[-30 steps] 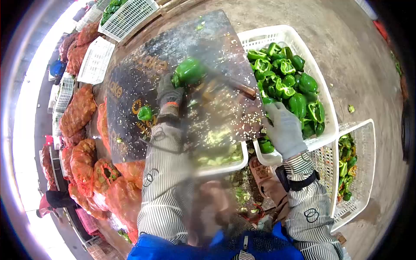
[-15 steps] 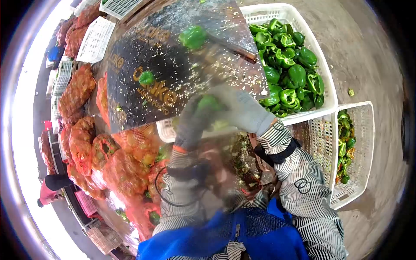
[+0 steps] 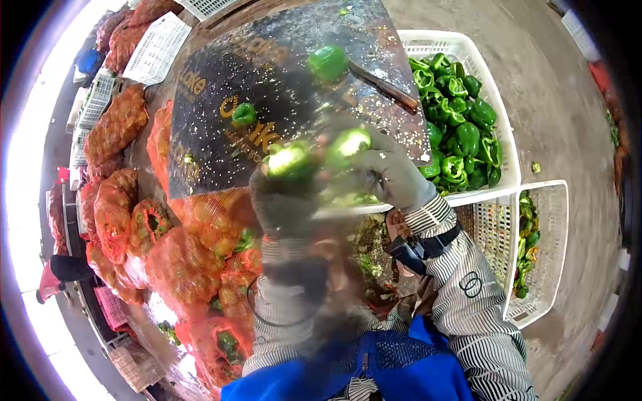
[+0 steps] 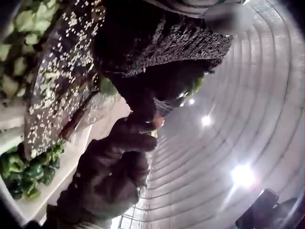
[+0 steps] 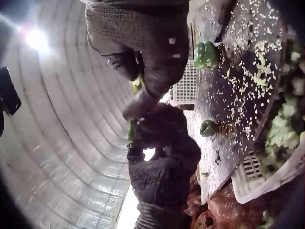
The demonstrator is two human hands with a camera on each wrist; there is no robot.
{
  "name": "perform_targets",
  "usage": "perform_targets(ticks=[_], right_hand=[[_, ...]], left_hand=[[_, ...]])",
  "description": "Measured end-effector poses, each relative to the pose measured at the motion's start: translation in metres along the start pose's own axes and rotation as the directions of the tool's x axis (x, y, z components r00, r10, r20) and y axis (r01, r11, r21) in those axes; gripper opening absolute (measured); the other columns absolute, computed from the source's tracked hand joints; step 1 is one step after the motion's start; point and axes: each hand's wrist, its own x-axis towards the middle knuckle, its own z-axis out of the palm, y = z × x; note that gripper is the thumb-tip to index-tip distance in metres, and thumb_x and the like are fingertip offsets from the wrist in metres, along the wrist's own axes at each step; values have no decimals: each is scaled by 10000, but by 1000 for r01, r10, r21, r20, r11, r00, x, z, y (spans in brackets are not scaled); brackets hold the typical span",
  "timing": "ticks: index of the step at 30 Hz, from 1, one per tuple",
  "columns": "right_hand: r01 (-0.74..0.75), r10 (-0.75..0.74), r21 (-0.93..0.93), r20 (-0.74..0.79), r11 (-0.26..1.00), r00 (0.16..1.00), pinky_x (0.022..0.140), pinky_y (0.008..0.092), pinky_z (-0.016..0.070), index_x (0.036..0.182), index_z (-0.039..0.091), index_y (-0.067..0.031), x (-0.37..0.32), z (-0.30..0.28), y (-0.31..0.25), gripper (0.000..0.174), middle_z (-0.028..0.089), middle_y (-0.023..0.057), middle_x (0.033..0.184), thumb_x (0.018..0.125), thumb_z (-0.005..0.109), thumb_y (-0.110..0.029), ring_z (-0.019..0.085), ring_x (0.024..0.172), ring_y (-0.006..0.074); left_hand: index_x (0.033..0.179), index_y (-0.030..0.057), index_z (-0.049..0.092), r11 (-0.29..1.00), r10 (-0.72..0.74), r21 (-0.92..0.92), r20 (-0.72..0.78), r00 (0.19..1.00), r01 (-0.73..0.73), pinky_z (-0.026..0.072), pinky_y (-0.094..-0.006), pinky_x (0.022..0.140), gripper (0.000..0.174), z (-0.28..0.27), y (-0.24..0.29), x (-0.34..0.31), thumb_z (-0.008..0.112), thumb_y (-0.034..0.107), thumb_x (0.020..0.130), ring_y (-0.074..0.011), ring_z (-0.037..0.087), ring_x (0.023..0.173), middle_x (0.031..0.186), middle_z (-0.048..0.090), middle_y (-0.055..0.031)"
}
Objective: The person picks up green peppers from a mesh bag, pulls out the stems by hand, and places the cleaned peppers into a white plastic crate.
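Observation:
In the head view both gloved hands are raised over the near edge of a dark cutting board (image 3: 207, 144). My left hand (image 3: 284, 204) holds one piece of a split green bell pepper (image 3: 286, 160), its pale inside showing. A second pepper piece (image 3: 350, 142) is held by the fingers of my right hand (image 3: 399, 175), close beside the first. Motion blurs both. In the right wrist view the right hand's thumb and fingers (image 5: 138, 102) pinch a green edge. On the board lie a whole bell pepper (image 3: 328, 63), a knife (image 3: 388, 88) and a smaller green pepper (image 3: 244, 113).
A white crate (image 3: 513, 157) of opened peppers stands right of the board. Nearer, another crate (image 3: 560, 247) holds mixed peppers. Pale scraps (image 5: 286, 121) fill a container under the board's near edge. Red mesh sacks (image 3: 187, 260) crowd the left. Seeds litter the board.
The left hand has left the board's middle and come back toward the body; the right hand has left the pepper crate to meet it. The pepper between them is now in two pieces, moved apart.

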Motion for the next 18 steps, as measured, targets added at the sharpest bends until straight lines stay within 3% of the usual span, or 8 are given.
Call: perform_targets(ticks=[3,5,7,8,11,13,17,18], right_hand=[[141,-165,-302,-55,943,985,668,207,517,1294,521,15,5,5,4,401,643,91,1088,898,536,-46,630,790,111],[-27,7,-252,-81,967,997,722,216,522,1300,538,-20,7,7,6,416,638,78,1058,885,548,-46,631,848,110],[-324,323,-53,-31,945,946,981,381,475,1321,541,-85,11,11,2,452,539,164,1289,874,596,-128,571,1129,256],[22,-16,-455,18,890,1000,988,347,462,1407,443,-72,20,15,12,528,536,182,1312,883,514,-87,571,1132,248],[-188,163,-469,-95,863,982,1012,341,441,1416,427,-59,11,18,9,536,524,181,1348,887,514,-87,563,1155,259],[-116,90,-610,-73,784,993,1001,345,451,1408,444,-54,10,18,6,516,525,180,1357,900,514,-109,568,1155,259],[-124,117,-333,-40,935,992,942,324,490,1364,493,-39,5,28,-8,493,589,145,1247,877,562,-76,597,1095,205],[-159,153,-245,-43,956,987,910,325,502,1354,502,-41,4,29,-7,485,605,127,1209,874,568,-67,609,1058,190]], left_hand=[[1125,46,583,999,-24,-37,-23,999,23,554,-487,865,463,-19,9,4,539,467,936,-311,595,1108,1163,608,-124],[1152,47,578,930,44,367,-36,998,-28,571,-461,859,415,-31,10,2,559,415,960,-224,604,1078,1157,607,-105],[1266,32,546,641,144,762,0,990,-93,557,-390,887,400,-4,6,-3,573,296,968,-178,589,1064,1176,603,-86],[1374,15,471,675,41,736,33,999,-52,518,-333,922,464,-6,4,-3,576,184,954,-161,572,1062,1198,591,-76],[1417,3,412,411,-22,911,-13,1000,21,515,-334,910,577,4,10,-11,609,148,894,-188,583,1069,1202,580,-88],[1414,9,413,525,-65,850,5,998,30,520,-336,904,594,8,10,-16,623,171,883,-192,589,1061,1195,583,-88],[1403,26,411,755,-62,656,92,994,-13,528,-350,898,635,9,8,-21,660,242,860,-202,611,1033,1187,591,-95],[1385,25,434,846,-64,533,80,995,12,538,-306,846,553,18,5,-25,517,56,839,-201,623,973,1115,608,-131]])
